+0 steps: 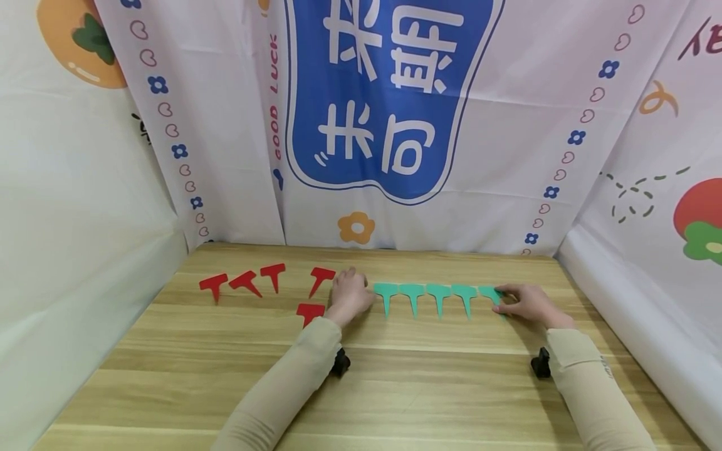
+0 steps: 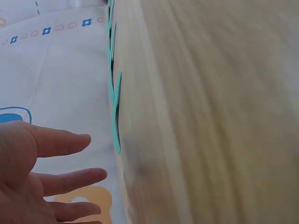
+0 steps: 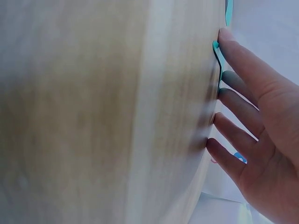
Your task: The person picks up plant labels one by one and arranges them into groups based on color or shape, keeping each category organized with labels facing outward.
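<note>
Several green T-shaped plant labels point(image 1: 412, 292) lie side by side in a row, stems toward me. At the row's right end, my right hand point(image 1: 527, 303) holds the last green label point(image 1: 489, 292) between thumb and fingers, flat on the table. In the right wrist view, that label point(image 3: 218, 60) sits between the thumb and the index finger, and the other fingertips touch the wood. My left hand point(image 1: 351, 294) is just left of the row's left end. Its fingers are extended with nothing between them in the left wrist view, close to a green label point(image 2: 117, 116).
Several red T-shaped plant labels point(image 1: 273, 275) lie scattered on the left; one red label point(image 1: 310, 311) is beside the left forearm. The wooden table point(image 1: 429, 388) meets a printed white cloth point(image 1: 242, 207) at the back and sides. Small black devices point(image 1: 540, 363) sit at both wrists.
</note>
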The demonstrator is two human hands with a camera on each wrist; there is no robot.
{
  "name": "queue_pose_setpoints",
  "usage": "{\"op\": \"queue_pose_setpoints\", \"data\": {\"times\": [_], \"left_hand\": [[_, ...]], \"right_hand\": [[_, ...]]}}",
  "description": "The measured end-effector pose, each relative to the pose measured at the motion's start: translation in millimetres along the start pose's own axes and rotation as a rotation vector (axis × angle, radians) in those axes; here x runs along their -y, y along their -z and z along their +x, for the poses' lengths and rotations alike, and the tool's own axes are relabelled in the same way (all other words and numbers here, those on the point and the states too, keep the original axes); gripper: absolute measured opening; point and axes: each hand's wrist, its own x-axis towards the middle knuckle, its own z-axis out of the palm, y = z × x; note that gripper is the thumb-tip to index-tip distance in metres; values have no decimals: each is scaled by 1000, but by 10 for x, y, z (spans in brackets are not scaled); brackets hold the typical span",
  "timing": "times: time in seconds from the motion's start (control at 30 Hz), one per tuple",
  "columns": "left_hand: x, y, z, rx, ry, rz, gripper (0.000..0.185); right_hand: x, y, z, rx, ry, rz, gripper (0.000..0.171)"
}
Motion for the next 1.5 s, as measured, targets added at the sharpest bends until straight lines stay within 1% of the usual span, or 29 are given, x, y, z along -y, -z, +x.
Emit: {"op": "queue_pose_setpoints", "data": {"times": [0.13,0.27,0.43,0.63,0.8,1.07,1.23,1.5], "left_hand": [[44,40,-41,-35,-21,-19,40],[101,93,-74,-59,-17,-52,45],[198,172,-113,-76,-15,-84,45],[356,242,-166,-113,-41,-50,42],[498,301,-217,-140,-69,-27,36],[688,410,-312,-129,-48,-36,34],[788,468,-375,-126,-47,-6,32],[937,566,-483,-82,-27,7,33]], "right_hand": [[2,0,-3,-3,-2,4,61],[5,-2,-1,-2,-1,8,62],[4,5,3,0,4,9,62],[-17,1,7,-3,5,-2,61],[-27,-5,9,2,3,-9,61],[-17,3,6,2,2,-3,61],[-12,-1,5,4,8,-7,61],[-32,-14,0,6,-9,-9,62]]}}
